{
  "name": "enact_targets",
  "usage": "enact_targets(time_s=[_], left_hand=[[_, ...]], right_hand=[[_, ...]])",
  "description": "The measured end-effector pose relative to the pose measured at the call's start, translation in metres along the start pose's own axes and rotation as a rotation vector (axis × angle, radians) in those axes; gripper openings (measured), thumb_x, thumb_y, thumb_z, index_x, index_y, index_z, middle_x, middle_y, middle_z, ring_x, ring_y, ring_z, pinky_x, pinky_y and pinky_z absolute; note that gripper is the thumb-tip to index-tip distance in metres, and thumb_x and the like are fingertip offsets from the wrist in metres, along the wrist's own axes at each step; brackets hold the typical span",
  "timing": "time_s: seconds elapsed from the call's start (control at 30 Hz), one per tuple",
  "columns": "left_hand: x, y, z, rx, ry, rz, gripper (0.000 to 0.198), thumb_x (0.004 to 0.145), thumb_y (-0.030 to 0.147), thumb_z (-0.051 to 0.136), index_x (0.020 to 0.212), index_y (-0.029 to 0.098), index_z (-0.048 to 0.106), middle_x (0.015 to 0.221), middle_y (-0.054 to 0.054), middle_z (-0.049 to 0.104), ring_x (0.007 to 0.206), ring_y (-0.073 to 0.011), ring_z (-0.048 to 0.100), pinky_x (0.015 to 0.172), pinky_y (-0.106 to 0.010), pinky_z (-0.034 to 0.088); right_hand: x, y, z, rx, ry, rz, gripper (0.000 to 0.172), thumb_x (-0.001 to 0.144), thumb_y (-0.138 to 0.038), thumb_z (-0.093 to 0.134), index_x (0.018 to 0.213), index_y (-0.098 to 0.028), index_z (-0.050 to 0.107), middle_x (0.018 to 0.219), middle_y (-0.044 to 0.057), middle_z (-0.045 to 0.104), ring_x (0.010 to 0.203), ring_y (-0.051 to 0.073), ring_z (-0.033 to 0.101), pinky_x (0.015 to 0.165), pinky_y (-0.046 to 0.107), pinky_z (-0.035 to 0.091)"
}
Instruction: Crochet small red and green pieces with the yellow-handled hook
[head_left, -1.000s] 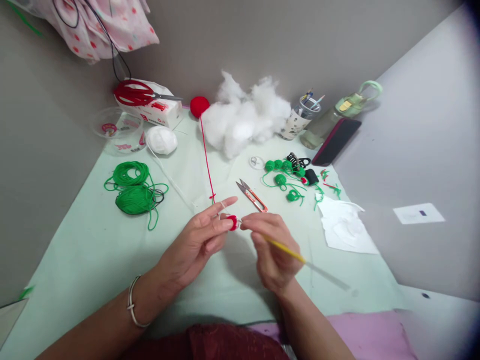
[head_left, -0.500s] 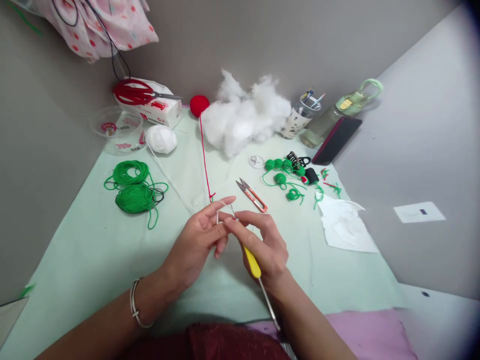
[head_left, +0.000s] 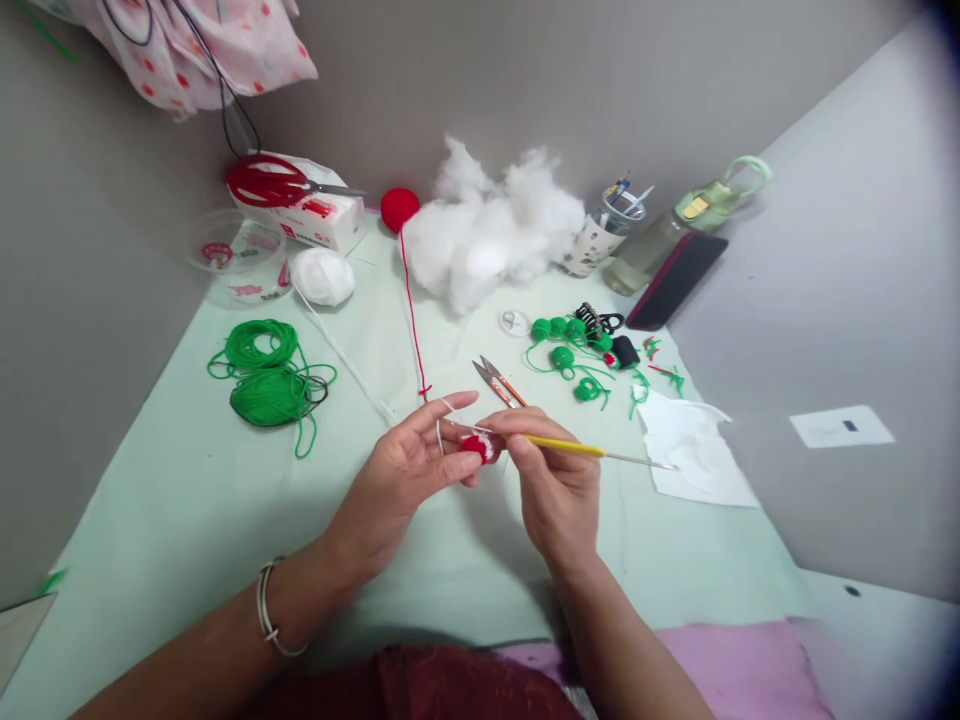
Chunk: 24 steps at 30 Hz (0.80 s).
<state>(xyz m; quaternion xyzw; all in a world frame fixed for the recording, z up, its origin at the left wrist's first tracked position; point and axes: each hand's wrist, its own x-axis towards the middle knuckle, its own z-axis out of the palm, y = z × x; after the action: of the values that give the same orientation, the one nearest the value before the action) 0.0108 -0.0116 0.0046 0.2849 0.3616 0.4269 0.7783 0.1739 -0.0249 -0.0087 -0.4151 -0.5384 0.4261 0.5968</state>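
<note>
My left hand [head_left: 409, 462] pinches a small red and white crochet piece [head_left: 477, 447] between thumb and fingers, its forefinger stretched out with white yarn [head_left: 352, 372] looped over it. My right hand [head_left: 559, 480] grips a crochet hook [head_left: 566, 445] by its yellow handle, the shaft pointing left at the piece and the metal tail out to the right. The hook's tip lies at the top of the piece, close to the yarn; its exact contact is too small to tell. Behind the fingers runs red yarn [head_left: 412, 310] from a red ball [head_left: 400, 209].
Thread snips [head_left: 498, 381] lie just beyond my right hand. White stuffing [head_left: 491, 235], a white yarn ball [head_left: 322, 277] and a tissue box with red scissors [head_left: 274, 184] stand at the back. Green yarn [head_left: 271, 395] is left; green crochet balls [head_left: 561, 358], a phone [head_left: 675, 282] and tissue [head_left: 694, 450] are right.
My right hand has turned the crochet hook from pointing down toward me to nearly level, its tail now to the right. The red and white piece has come into view between my hands.
</note>
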Motion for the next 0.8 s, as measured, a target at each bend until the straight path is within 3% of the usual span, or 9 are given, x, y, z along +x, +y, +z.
enact_targets(time_s=[0.23,0.4,0.53,0.8], left_hand=[[-0.002,0.007,0.000,-0.025,0.013,-0.064,0.052,0.083,0.024,0.086,0.133,0.019,0.070,0.074,0.005,0.067,0.056,-0.0079,0.059,0.057,-0.023,0.046],[-0.002,0.008,0.002,-0.060,0.035,-0.071,0.047,0.084,0.024,0.085,0.128,0.019,0.072,0.080,0.003,0.068,0.062,-0.0086,0.065,0.062,-0.023,0.051],[-0.003,0.007,0.001,-0.038,0.059,-0.044,0.044,0.086,0.024,0.084,0.128,0.021,0.073,0.085,0.003,0.069,0.071,-0.0101,0.070,0.071,-0.024,0.055],[0.000,-0.001,-0.003,0.020,0.036,0.048,0.047,0.087,0.024,0.084,0.131,0.021,0.069,0.088,0.002,0.071,0.076,-0.0116,0.071,0.075,-0.025,0.056]], right_hand=[[0.005,-0.001,-0.003,0.146,0.037,0.146,0.019,0.099,-0.039,0.070,0.096,-0.023,0.079,0.089,0.005,0.077,0.070,0.016,0.068,0.067,0.032,0.061],[0.006,-0.004,-0.004,0.182,0.008,0.140,0.022,0.101,-0.041,0.066,0.093,-0.022,0.074,0.089,0.006,0.079,0.065,0.016,0.068,0.065,0.031,0.060],[0.002,-0.005,-0.006,0.137,-0.025,0.057,0.018,0.106,-0.032,0.059,0.099,-0.024,0.074,0.096,0.006,0.080,0.074,0.017,0.072,0.069,0.032,0.060],[-0.006,-0.007,-0.006,-0.284,-0.053,-0.241,0.026,0.106,-0.016,0.051,0.110,-0.027,0.074,0.098,0.006,0.079,0.088,0.022,0.074,0.080,0.040,0.060]])
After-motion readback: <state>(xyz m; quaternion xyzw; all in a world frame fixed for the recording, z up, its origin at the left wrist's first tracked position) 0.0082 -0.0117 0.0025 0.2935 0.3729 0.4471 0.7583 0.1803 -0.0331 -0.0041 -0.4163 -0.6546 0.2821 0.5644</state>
